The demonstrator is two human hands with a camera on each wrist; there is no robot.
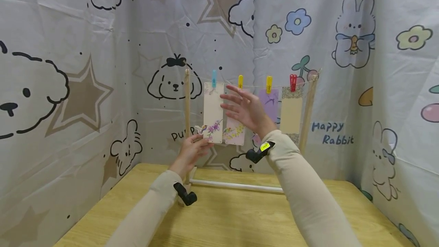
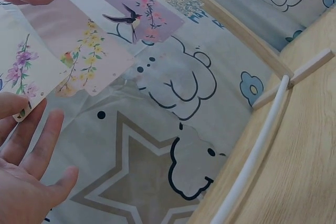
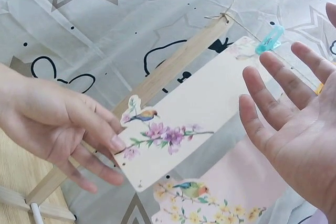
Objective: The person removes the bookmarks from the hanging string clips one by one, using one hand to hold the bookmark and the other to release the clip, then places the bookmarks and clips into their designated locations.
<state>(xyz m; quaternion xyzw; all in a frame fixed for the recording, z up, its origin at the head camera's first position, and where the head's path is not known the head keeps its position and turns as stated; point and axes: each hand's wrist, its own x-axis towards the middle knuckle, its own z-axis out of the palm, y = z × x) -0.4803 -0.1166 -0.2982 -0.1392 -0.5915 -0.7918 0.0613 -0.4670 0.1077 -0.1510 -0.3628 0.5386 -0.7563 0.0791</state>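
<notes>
A cream card (image 1: 212, 106) with purple blossoms and a bird hangs on a string from a blue clothespin (image 1: 214, 79). My left hand (image 1: 192, 153) pinches its lower left edge between thumb and fingers; the right wrist view shows the thumb (image 3: 117, 142) on the card's front. My right hand (image 1: 248, 109) is raised with spread fingers, holding nothing, at the card's right side. Whether its fingertips touch the card I cannot tell. Behind that hand, a pink card (image 2: 100, 72) with yellow flowers is partly covered in the head view.
Further right hang a purple card (image 1: 271, 104) on a yellow clothespin (image 1: 269, 84) and a beige card (image 1: 291, 111) on a red one. Wooden posts (image 1: 187, 102) hold the string. A white rod (image 1: 236, 185) runs low across the wooden table (image 1: 233, 220), before printed curtains.
</notes>
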